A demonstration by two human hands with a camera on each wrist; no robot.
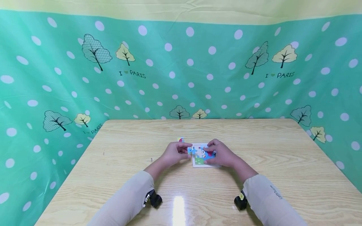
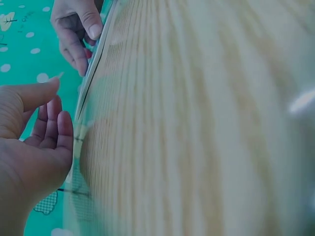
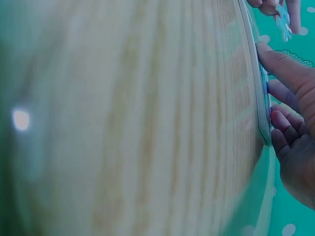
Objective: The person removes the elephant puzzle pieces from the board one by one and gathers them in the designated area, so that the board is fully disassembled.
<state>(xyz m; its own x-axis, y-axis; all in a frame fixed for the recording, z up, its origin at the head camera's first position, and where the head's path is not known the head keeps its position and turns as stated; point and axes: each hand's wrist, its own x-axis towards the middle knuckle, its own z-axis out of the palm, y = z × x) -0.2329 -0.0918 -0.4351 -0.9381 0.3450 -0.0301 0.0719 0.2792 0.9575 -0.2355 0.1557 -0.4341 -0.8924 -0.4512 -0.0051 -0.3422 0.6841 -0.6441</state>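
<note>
A jigsaw puzzle (image 1: 199, 160) in blue, green and red lies in a white-rimmed tray (image 1: 199, 166) on the table. My left hand (image 1: 176, 153) pinches a light blue puzzle piece (image 1: 190, 150) between thumb and fingers, close over the tray's left edge. The piece also shows in the right wrist view (image 3: 283, 22). My right hand (image 1: 223, 154) rests its fingertips on the puzzle's right part, the thumb (image 3: 275, 60) near the tray's front rim, and hides some of the picture. Just behind my left hand lies another colourful piece (image 1: 181, 139), partly covered.
The wooden table (image 1: 282, 150) extends widely around the tray. A tiny dark bit (image 1: 151, 159) lies left of my left hand. A green dotted curtain (image 1: 198, 69) with printed trees hangs along the table's back and sides. Black wrist cameras (image 1: 155, 199) sit at both cuffs.
</note>
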